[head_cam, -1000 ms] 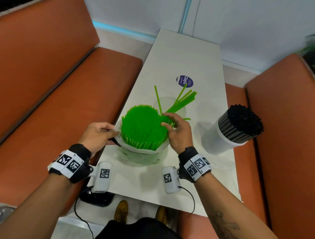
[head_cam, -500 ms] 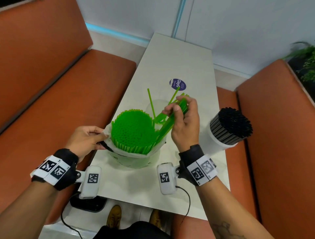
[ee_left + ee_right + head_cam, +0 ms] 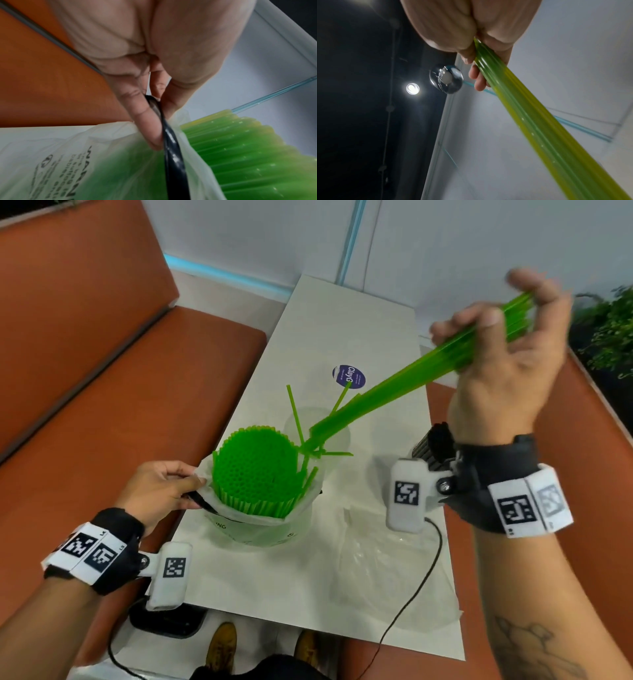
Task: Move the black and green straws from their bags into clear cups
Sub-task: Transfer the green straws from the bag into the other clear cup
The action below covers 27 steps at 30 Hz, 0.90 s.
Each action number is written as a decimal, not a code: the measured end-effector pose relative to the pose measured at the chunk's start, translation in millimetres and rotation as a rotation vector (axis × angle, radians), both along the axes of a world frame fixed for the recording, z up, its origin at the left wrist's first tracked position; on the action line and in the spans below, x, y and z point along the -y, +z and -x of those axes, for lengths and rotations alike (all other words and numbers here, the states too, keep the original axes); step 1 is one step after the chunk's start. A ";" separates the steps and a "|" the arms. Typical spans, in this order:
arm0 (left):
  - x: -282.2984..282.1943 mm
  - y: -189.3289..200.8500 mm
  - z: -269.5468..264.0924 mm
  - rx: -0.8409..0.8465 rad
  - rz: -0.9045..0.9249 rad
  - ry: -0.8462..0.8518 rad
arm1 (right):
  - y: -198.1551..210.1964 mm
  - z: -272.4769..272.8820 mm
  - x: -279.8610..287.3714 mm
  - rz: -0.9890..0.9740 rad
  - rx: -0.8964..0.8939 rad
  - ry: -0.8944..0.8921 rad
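A thick bundle of green straws point(image 3: 255, 469) stands upright in its thin white bag point(image 3: 260, 522) near the table's front. My left hand point(image 3: 161, 491) pinches the bag's rim and a black band point(image 3: 171, 142) at the left side. My right hand point(image 3: 496, 354) is raised high at the right and grips a handful of green straws point(image 3: 394, 385), whose lower ends hang over the clear cup point(image 3: 318, 433) behind the bag. A few loose green straws lean in that cup. The black straws point(image 3: 435, 446) are mostly hidden behind my right wrist.
The white table point(image 3: 329, 316) runs away from me between orange bench seats point(image 3: 102, 405). A round purple sticker point(image 3: 348, 375) lies beyond the cup. Clear crumpled plastic point(image 3: 383, 570) lies at the front right, with a black cable over it. A plant point(image 3: 609, 337) is at the far right.
My right hand pinched a handful of green straws at the bundle's edge, then lifted them up and to the right. The left hand has kept its hold on the bag.
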<state>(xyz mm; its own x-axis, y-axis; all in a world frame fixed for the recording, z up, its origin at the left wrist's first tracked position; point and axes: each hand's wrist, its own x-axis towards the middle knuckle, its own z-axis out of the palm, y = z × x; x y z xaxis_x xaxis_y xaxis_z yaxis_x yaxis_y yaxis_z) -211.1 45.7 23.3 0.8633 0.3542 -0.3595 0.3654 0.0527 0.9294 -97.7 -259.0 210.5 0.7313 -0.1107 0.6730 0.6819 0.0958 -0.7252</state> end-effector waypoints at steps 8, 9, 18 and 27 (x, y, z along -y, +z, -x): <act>-0.3 -2.2 -1.6 -0.003 -0.004 -0.002 | -52.2 -48.6 -8.2 0.129 -0.119 -0.321; -0.4 -2.4 -1.8 -0.007 -0.004 -0.007 | -70.1 -51.3 -11.7 0.187 -0.197 -0.333; -4.7 -5.3 -3.7 -0.026 -0.016 0.001 | -160.2 -56.4 -18.4 0.626 -0.452 -0.177; -7.4 -8.1 -3.0 -0.029 -0.011 -0.009 | -198.6 -20.7 21.7 0.638 -0.642 -0.032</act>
